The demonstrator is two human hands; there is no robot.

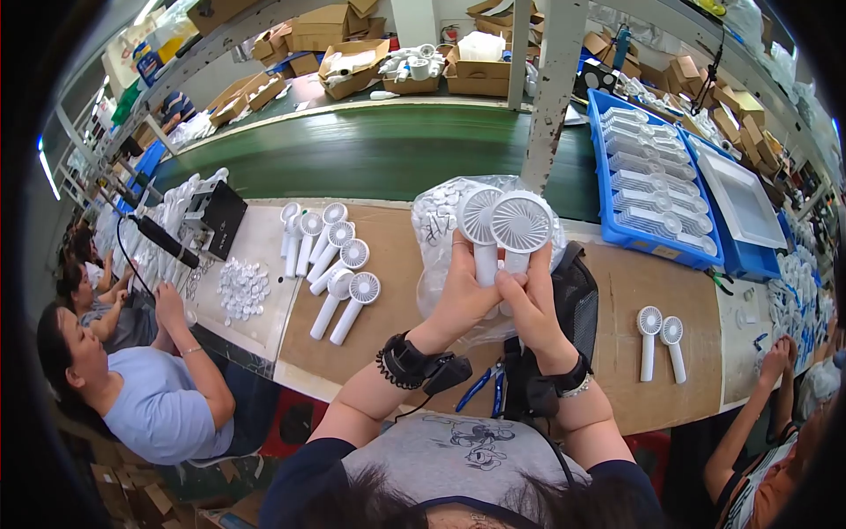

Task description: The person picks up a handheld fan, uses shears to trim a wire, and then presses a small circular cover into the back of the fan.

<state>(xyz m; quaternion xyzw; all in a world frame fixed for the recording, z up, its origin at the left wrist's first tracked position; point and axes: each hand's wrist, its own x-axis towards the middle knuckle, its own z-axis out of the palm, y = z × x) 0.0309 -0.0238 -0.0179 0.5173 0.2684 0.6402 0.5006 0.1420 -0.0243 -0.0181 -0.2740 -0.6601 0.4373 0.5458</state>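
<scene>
My left hand (463, 298) is closed around the handle of a white handheld fan (474, 214) with a round, slatted head. Just beside it, my right hand (536, 304) grips a second white handheld fan (522, 222), whose head overlaps the first one. Both fans are held upright, close together, and my fingers hide most of their handles. Behind them lies a clear plastic bag (432, 210) with small white parts in it. Several more white fans (357, 301) rest on the brown board to the left, and two fans (649, 339) lie to the right.
Blue-handled pliers (476, 390) and a black mesh bag (577, 304) lie near me. A green conveyor belt (352, 145) runs behind the bench, past a metal post (548, 115). Blue crates (656, 247) hold clear trays at right. Co-workers sit on both sides; one reaches toward a hanging black tool (163, 240).
</scene>
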